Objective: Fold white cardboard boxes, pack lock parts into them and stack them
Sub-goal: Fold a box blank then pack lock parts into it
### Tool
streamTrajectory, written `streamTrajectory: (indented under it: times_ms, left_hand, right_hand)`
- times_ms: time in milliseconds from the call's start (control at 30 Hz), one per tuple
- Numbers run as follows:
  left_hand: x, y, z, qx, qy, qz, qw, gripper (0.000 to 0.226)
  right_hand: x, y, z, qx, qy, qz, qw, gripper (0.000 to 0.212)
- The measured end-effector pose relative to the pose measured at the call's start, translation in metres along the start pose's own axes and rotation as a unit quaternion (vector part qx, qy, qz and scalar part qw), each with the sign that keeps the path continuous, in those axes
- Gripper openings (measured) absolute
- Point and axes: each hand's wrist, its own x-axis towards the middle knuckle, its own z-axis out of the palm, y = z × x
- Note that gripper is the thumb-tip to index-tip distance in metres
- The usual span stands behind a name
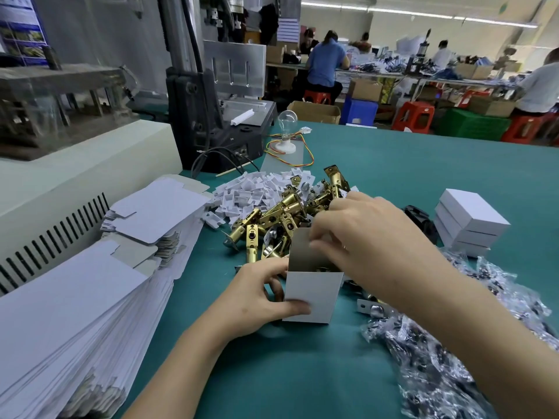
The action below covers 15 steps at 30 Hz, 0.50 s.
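Note:
A small white cardboard box [311, 294] stands upright on the green table, its top open. My left hand [260, 297] grips its left side, thumb across the front face. My right hand [372, 240] reaches over the open top with fingers bunched at the opening; whether they pinch a part is hidden. Behind the box lies a pile of brass lock latches [278, 219]. A heap of small white plastic pieces [254, 192] sits further back. Three closed white boxes [469, 222] are stacked at the right.
Tall stacks of flat white box blanks [90, 297] fill the left side. Clear bags of small dark parts [453, 343] lie at the right front. A machine [211, 101], a light bulb on a base [286, 134] and coloured wires stand behind. People work at far tables.

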Motion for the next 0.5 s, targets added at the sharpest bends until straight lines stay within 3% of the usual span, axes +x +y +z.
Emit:
streamTrajectory:
  times_ms: [167, 500]
  left_hand:
    - [-0.001, -0.007, 0.006, -0.028, 0.006, -0.039, 0.999, 0.035]
    - [0.002, -0.015, 0.012, -0.061, 0.008, -0.039, 0.997, 0.039]
  right_hand:
    - [0.03, 0.004, -0.005, 0.129, 0.038, 0.032, 0.99, 0.023]
    - [0.185, 0.015, 0.033, 0.051, -0.157, 0.015, 0.986, 0.039]
